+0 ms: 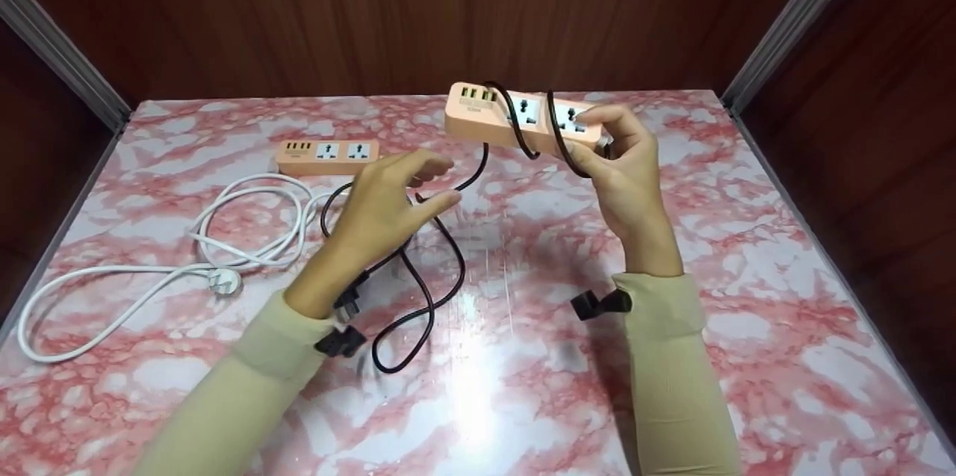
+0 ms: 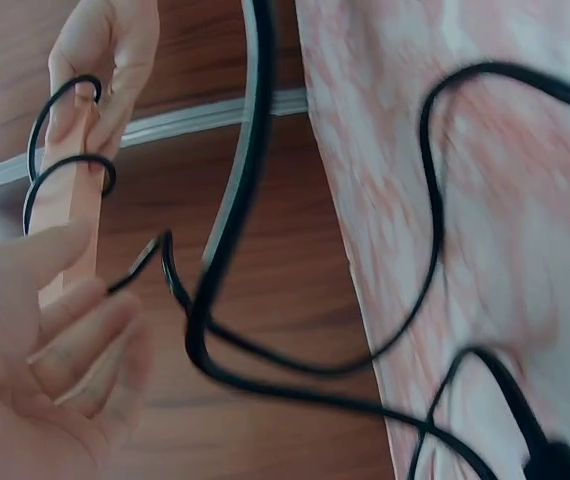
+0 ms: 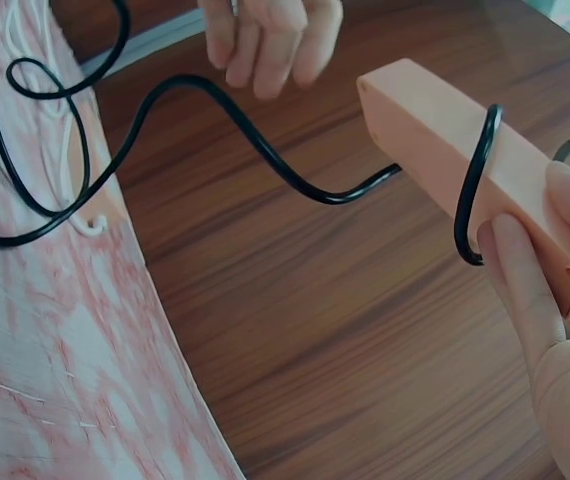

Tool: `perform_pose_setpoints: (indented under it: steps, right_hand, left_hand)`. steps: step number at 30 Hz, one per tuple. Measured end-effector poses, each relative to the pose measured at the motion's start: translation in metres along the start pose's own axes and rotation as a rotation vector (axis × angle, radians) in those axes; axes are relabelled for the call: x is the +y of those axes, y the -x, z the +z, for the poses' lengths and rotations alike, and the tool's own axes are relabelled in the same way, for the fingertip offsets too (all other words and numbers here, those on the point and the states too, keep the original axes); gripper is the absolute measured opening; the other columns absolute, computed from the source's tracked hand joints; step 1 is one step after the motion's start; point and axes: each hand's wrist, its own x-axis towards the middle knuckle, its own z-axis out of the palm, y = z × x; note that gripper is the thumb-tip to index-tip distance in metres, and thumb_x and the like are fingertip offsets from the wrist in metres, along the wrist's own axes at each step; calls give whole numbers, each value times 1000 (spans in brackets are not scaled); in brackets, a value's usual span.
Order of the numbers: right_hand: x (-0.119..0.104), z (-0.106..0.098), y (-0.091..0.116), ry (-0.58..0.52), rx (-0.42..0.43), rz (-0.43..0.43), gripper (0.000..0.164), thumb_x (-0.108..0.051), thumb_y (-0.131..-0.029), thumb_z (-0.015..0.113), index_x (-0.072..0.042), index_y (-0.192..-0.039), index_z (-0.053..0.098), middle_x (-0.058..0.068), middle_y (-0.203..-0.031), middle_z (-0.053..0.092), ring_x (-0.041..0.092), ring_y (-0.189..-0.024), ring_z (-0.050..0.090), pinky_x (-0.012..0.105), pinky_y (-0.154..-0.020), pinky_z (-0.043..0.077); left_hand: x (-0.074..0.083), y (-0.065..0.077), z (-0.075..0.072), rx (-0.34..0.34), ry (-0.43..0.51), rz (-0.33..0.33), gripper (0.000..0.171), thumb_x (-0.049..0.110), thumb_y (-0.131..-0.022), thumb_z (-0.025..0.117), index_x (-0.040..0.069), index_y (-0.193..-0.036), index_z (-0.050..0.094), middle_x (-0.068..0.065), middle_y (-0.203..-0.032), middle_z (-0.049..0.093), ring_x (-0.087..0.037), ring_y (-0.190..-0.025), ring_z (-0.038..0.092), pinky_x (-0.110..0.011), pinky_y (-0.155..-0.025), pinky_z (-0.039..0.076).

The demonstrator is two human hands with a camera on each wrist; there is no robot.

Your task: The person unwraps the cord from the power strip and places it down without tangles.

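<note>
My right hand (image 1: 624,155) grips one end of a peach power strip (image 1: 478,117) and holds it up above the table. Two loops of its black cord (image 1: 515,125) wrap round the strip, and the rest trails down to the left. In the right wrist view the strip's plain underside (image 3: 425,120) shows, with fingers pressed along it. My left hand (image 1: 388,196) hovers left of the strip, fingers loosely bent and thumb apart, holding nothing. Beneath it the slack black cord lies in loops on the table, its black plug (image 1: 349,300) partly hidden by the left wrist.
A second peach power strip (image 1: 299,162) lies at the back left. Its white cord (image 1: 216,211) is loosely coiled beside it, ending in a white plug (image 1: 224,282). Brown wood-grain panels (image 1: 373,13) wall in the pink marbled table (image 1: 747,222) at the back and sides.
</note>
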Motion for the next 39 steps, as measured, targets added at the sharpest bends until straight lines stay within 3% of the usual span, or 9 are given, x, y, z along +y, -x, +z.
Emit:
perform_pose_setpoints:
  steps: [9, 13, 19, 26, 34, 39]
  right_hand:
    - [0, 3, 1, -18, -20, 16, 29, 14, -77, 73, 4, -102, 63, 16, -106, 62, 19, -77, 59, 24, -64, 51]
    - [0, 4, 2, -39, -26, 18, 29, 15, -76, 72, 5, -102, 62, 15, -104, 62, 18, -77, 58, 23, -64, 51]
    - [0, 5, 3, -64, -39, 19, 29, 15, -76, 72, 6, -102, 62, 15, -103, 61, 18, -77, 57, 23, -64, 52]
    - [-1, 3, 2, -90, -61, 32, 29, 14, -77, 72, 6, -102, 60, 16, -103, 60, 20, -79, 58, 24, -65, 52]
    - [-3, 2, 1, -77, -109, 40, 29, 13, -76, 74, 7, -101, 61, 14, -103, 59, 20, -82, 57, 24, -67, 51]
    - [-2, 2, 3, -64, -137, 53, 30, 12, -76, 76, 6, -101, 61, 17, -103, 59, 22, -82, 60, 27, -69, 52]
  left_hand:
    - [9, -11, 23, -8, 76, -187, 36, 32, -85, 76, 14, -115, 66, -4, -103, 73, -17, -87, 70, -29, -79, 55]
    - [11, -12, 30, -3, 112, -232, 35, 30, -85, 76, 16, -115, 65, -3, -98, 74, -12, -80, 71, -29, -74, 56]
    - [8, -11, 35, 22, 139, -259, 26, 25, -84, 76, 16, -108, 70, 1, -88, 76, -9, -73, 70, -29, -68, 55]
    - [3, -17, 36, 80, 137, -271, 15, 30, -85, 75, 22, -97, 76, 9, -79, 74, -7, -66, 63, -28, -64, 49]
    - [-8, -21, 28, 215, 176, -211, 7, 25, -85, 77, 19, -86, 80, 6, -72, 73, -6, -58, 62, -26, -57, 47]
    - [-12, -21, 16, 293, 193, -223, 7, 21, -87, 75, 16, -89, 80, 6, -74, 73, -5, -59, 61, -22, -56, 50]
